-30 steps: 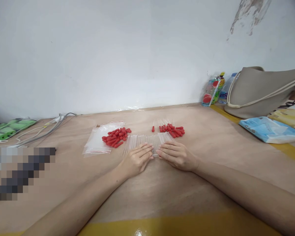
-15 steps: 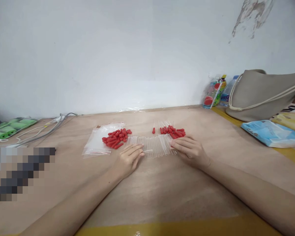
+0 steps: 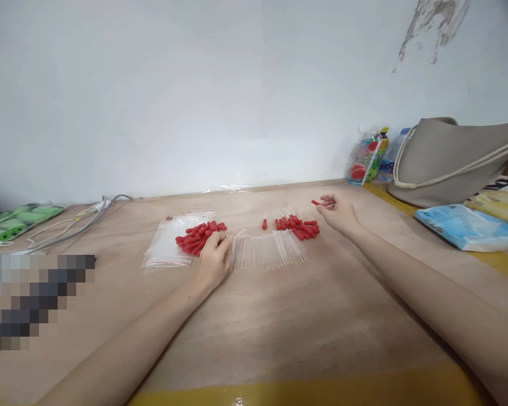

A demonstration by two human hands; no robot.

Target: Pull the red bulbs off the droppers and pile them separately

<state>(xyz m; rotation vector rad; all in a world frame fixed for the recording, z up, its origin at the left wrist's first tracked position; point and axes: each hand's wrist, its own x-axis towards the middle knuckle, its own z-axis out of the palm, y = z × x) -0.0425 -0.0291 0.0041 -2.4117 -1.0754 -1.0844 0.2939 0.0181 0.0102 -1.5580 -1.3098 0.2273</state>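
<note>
A row of clear glass dropper tubes (image 3: 265,251) lies side by side on the table. To its left, loose red rubber bulbs (image 3: 190,241) are heaped on clear zip bags (image 3: 165,239). Behind the row are several droppers with red bulbs (image 3: 298,225), fitted on tubes that point toward the wall. My left hand (image 3: 215,259) is closed at the row's left end, thumb and fingers pinching a clear tube that sticks out past the fingertips. Up at the right, my right hand (image 3: 338,213) pinches a red-bulbed dropper (image 3: 315,202) just above the table; its tube is partly hidden by the fingers.
Bottles (image 3: 366,160) stand by the wall at the back right, beside a grey bag (image 3: 452,163). A blue and white packet (image 3: 465,228) lies in front of it. Cables (image 3: 84,224) and a green package (image 3: 21,220) are at the far left.
My right hand has left the right end of the tube row and moved back and right with a red-bulbed dropper. My left hand has shifted slightly left and up, still with a tube.
</note>
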